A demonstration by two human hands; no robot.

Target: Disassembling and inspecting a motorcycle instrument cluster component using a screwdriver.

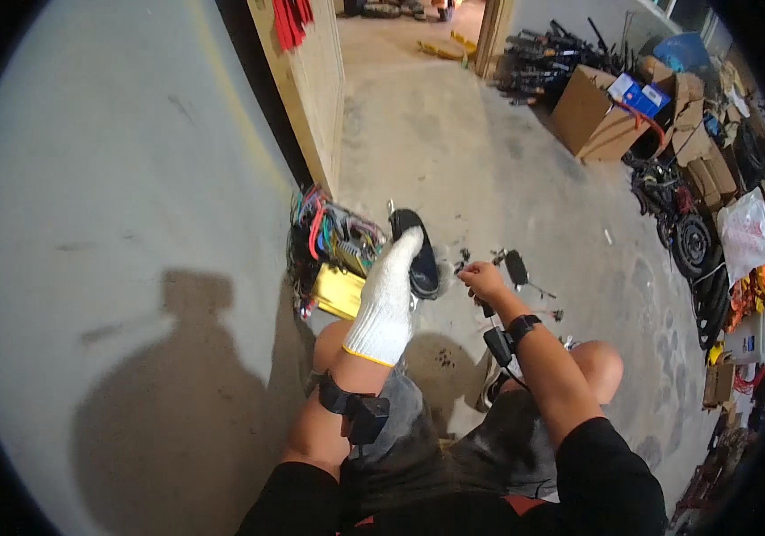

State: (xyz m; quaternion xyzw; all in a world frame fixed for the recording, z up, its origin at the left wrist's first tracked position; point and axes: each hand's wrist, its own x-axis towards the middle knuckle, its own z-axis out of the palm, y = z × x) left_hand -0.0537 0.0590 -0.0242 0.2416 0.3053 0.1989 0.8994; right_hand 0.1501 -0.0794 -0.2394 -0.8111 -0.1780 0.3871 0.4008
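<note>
My left hand (388,290) wears a white knit glove and rests against a black rounded part (420,259) standing on the concrete floor. Just left of it lies a bundle of coloured wires (329,228) above a yellow box (339,291). My right hand (482,280) is bare, fingers closed around a small dark tool whose handle shows below the fist. A black mirror-like piece on a stalk (518,268) lies just right of that hand. Black bands with small boxes sit on both wrists.
A grey wall fills the left, with a wooden door frame (304,98) behind the wires. Cardboard boxes (592,112), black metal parts, tyres (691,241) and bags pile along the right. Small screws and bits lie scattered on the floor by my knees.
</note>
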